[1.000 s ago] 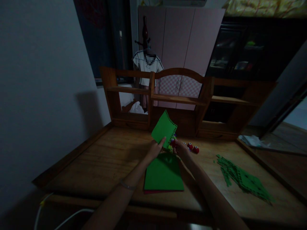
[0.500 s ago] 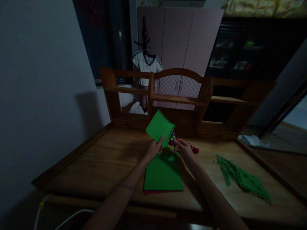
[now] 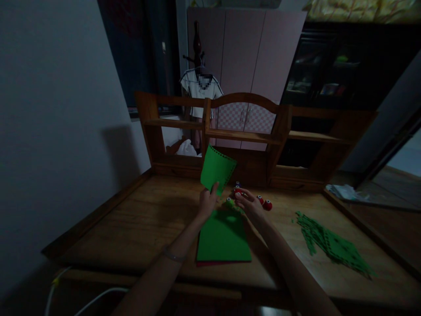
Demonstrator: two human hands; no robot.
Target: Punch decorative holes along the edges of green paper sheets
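Note:
My left hand [image 3: 208, 201] grips a green sheet of paper [image 3: 217, 169] between thumb and fingers, raised above the desk. Small punched holes line its top and right edges. My right hand [image 3: 249, 204] is closed at the fingertips on a small red object [image 3: 237, 192] with a white, eye-like spot; its kind is not clear. Close to both hands lies a similar green object [image 3: 229, 202], partly hidden by the right hand. Below the hands rests a stack of green paper [image 3: 223, 241], with a red edge showing beneath it.
Beside my right hand stand more small red objects [image 3: 267, 205], and a dark blue one [image 3: 237, 184] is behind it. Cut green strips and punched paper [image 3: 335, 248] lie on the right of the wooden desk [image 3: 131, 228]. A wooden shelf [image 3: 243, 136] borders the back.
The green sheet has turned and tipped more upright, moving slightly up and left with my left hand. My right hand has shifted slightly left, and the green object beneath shows more.

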